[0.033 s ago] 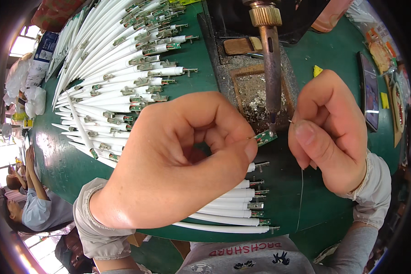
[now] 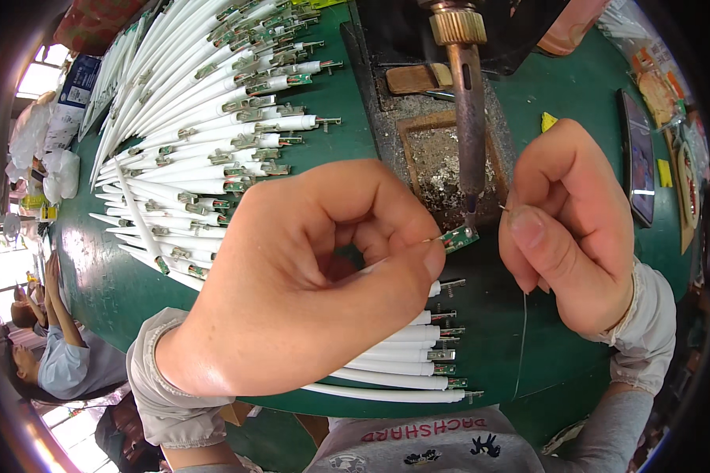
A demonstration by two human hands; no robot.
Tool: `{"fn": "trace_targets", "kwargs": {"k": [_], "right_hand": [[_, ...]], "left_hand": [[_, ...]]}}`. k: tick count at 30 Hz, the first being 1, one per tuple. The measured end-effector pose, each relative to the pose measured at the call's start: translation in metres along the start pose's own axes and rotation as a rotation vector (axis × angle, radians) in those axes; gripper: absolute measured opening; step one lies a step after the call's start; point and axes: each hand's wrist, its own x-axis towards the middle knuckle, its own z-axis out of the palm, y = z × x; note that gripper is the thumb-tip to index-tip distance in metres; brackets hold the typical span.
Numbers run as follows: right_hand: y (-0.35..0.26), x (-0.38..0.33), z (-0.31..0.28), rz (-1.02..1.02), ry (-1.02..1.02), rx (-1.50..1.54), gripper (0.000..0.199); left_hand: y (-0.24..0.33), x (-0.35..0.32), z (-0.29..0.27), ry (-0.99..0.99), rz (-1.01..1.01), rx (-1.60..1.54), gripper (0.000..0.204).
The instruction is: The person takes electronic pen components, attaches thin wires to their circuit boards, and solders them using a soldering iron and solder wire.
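Note:
My left hand (image 2: pixel 323 276) is closed in a pinch, thumb against forefinger, on one end of a small green circuit board (image 2: pixel 457 239). The tip of a soldering iron (image 2: pixel 471 126) comes down from above and meets the board's far right end, as near as I can tell. To the right, my right hand (image 2: pixel 568 229) pinches a thin solder wire (image 2: pixel 522 339). A short end of it sticks out past the thumb, apart from the iron, and the rest hangs below the hand. Whatever lies behind my left hand's palm is hidden.
Many white tubes (image 2: pixel 173 94) with circuit-board ends fan out on the green table (image 2: pixel 544 94) at left; more (image 2: pixel 402 378) lie under my left hand. A solder-specked tray (image 2: pixel 418 150) sits beneath the iron. A phone (image 2: pixel 637 158) lies at right. Another person (image 2: pixel 71 355) sits at far left.

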Motion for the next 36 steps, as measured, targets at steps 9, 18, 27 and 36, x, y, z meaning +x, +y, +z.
{"fn": "trace_targets", "kwargs": {"k": [9,18,27,36], "right_hand": [[-0.006,-0.005,-0.01,-0.071,-0.323,-0.581,0.015],[-0.003,-0.018,-0.003,-0.021,-0.508,-0.788,0.023],[0.006,-0.016,-0.001,-0.049,-0.483,-0.633,0.015],[0.004,-0.009,-0.006,0.004,-0.504,-0.495,0.012]], "left_hand": [[-0.018,0.004,-0.001,0.049,0.157,0.227,0.011],[-0.022,0.002,0.002,0.028,0.25,0.494,0.009],[-0.026,0.006,-0.002,0.004,0.223,0.464,0.008],[-0.035,0.012,-0.004,-0.042,0.508,0.719,0.012]]}}
